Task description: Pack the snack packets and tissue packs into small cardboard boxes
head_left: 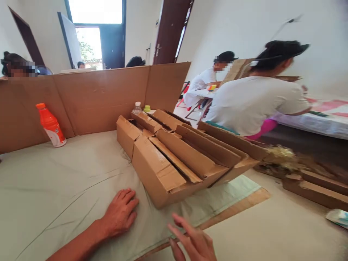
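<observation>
Cardboard boxes (187, 154) are sitting ctr-frame, flaps running upper-left to lower-right, just above R hand (194, 241) w/ fingers spread, empty, and beside L hand (121, 214), fingers resting empty, close together, neither hand clearly nearer.

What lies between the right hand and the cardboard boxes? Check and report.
Nothing visible blocks the right hand: only the pale green cloth shows between it and the cardboard boxes. The left hand rests off to the left, outside that gap.
</observation>
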Motion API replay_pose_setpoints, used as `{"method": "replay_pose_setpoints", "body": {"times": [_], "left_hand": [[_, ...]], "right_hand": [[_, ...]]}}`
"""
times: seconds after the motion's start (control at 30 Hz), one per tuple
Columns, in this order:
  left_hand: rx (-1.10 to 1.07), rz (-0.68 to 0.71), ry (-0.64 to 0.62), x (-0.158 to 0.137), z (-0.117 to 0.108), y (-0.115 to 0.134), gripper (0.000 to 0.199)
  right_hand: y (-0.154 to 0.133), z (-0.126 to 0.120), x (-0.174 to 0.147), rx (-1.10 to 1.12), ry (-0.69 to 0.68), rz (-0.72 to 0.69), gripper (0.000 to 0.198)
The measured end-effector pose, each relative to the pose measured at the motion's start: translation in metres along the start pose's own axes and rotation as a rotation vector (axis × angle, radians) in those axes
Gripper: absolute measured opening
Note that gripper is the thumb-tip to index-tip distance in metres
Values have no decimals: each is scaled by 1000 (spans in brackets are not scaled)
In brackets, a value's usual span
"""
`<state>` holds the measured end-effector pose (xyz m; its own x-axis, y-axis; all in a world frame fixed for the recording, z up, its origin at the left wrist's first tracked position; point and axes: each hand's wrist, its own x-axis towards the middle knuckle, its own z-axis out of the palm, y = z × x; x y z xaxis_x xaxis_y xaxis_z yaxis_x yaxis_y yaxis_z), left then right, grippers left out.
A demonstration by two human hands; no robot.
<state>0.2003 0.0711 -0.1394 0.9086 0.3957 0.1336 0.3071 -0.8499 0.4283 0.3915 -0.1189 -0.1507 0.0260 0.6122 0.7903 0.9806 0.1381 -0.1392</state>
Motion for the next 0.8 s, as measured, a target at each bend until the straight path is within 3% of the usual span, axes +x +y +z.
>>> {"method": "replay_pose_setpoints", "body": {"times": [0.1,0.2,0.27,0.37,0.5,0.8], "left_hand": [[43,-77,-44,-46,-13,13,53],[83,-141,-61,-92,-16,34,58],[149,-144,-17,-118,-6,47,61],[312,-107,159,-147,20,59,61],[412,-57,383,-164,49,67,57],[324,-92,333,-169,41,82,54]], "right_hand": [[-18,13,-6,93,-89,-81,20],[-36,34,5,136,-164,-31,21],[-48,52,14,154,-249,-11,27],[-63,76,19,138,-341,-55,34],[-68,88,13,118,-370,-113,37],[-61,86,3,144,-352,-102,37]]}}
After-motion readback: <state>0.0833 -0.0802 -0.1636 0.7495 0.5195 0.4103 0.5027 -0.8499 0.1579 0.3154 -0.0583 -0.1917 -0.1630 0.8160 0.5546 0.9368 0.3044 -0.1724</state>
